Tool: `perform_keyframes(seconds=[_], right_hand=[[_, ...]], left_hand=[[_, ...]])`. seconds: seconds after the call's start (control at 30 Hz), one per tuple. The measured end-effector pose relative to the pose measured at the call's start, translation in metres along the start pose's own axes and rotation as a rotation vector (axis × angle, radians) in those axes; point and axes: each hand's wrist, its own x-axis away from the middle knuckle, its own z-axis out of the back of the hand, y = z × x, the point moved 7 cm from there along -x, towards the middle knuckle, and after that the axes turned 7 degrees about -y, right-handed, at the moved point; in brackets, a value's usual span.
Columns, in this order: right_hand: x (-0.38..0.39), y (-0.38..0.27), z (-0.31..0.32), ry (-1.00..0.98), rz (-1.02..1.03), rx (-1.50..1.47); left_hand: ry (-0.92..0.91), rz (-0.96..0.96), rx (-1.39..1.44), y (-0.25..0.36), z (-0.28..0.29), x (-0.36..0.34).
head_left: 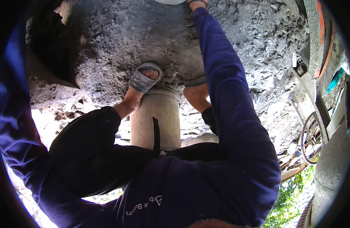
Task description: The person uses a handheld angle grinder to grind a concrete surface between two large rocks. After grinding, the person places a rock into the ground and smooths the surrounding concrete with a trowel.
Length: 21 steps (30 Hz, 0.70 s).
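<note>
My right arm, in a dark blue sleeve point(228, 72), reaches far ahead. Only its wrist point(198, 5), with a dark band round it, shows at the top edge; the hand itself lies outside the picture. At its left, the top edge cuts off a pale rounded thing point(170, 1) that I cannot name. My left sleeve point(15, 98) runs up the left rim, and that hand is out of sight. Between my legs stands a dirty, pale bucket point(152, 117) beneath me. A grey slide sandal point(142, 81) on one foot is beside the bucket's far rim.
Rough grey ground point(175, 41) with rubble point(281, 49) spreads ahead. On the right are a short pipe-like piece point(302, 68), an orange strip point(320, 34), a teal object point(335, 80) and a looped cable point(303, 142). Deep shadow covers the upper left.
</note>
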Motion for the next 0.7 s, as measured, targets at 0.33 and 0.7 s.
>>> perform_keyframes(seconds=[0.33,0.7], right_hand=[[-0.001,-0.004,-0.011,-0.238,-0.014,-0.055],[0.012,-0.055,-0.042,-0.028,0.202,-0.045]], left_hand=[[0.078,0.033,0.066,0.007,-0.003,0.005],[0.095,-0.017,0.076,0.019,-0.007,0.005]])
